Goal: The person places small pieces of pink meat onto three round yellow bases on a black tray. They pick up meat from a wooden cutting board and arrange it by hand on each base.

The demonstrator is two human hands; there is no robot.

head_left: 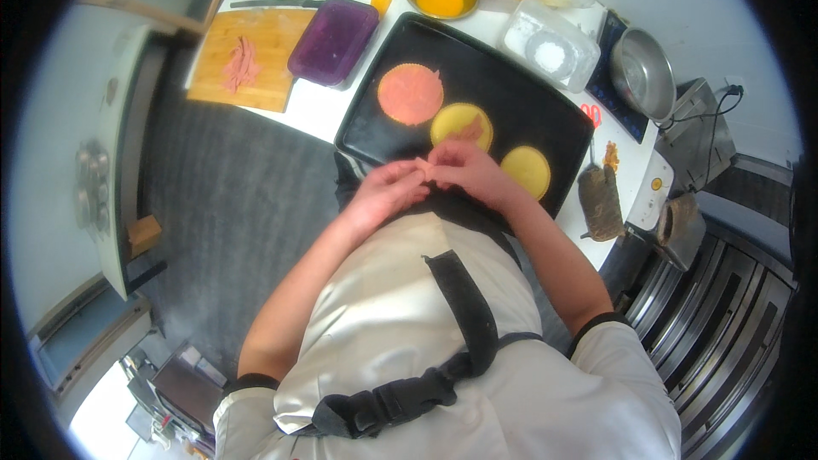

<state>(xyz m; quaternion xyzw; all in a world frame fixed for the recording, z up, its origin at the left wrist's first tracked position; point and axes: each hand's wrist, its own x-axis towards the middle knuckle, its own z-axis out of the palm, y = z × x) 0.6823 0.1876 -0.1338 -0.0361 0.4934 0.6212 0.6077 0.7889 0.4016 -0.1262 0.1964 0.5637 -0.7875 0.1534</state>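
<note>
My left hand (398, 186) and my right hand (465, 171) meet at the near edge of a black baking tray (511, 64). Their fingertips pinch a small piece of pink sliced meat (425, 170) that looks like ham. Three flat yellow rounds lie on the tray. Pink slices cover nearly all of the left round (411, 94), whose rim looks fluted. The middle round (452, 117), just beyond my right hand, is partly topped with pink meat (470, 131). No topping shows on the right round (527, 172), beside my right wrist.
Left of the tray are a purple-filled tub (334, 40) and a cutting board (204, 64) with pink slices (242, 65). Behind stands a bowl of yellow liquid (440, 0). A clear tub of white powder (550, 55) and a metal bowl (641, 75) stand right.
</note>
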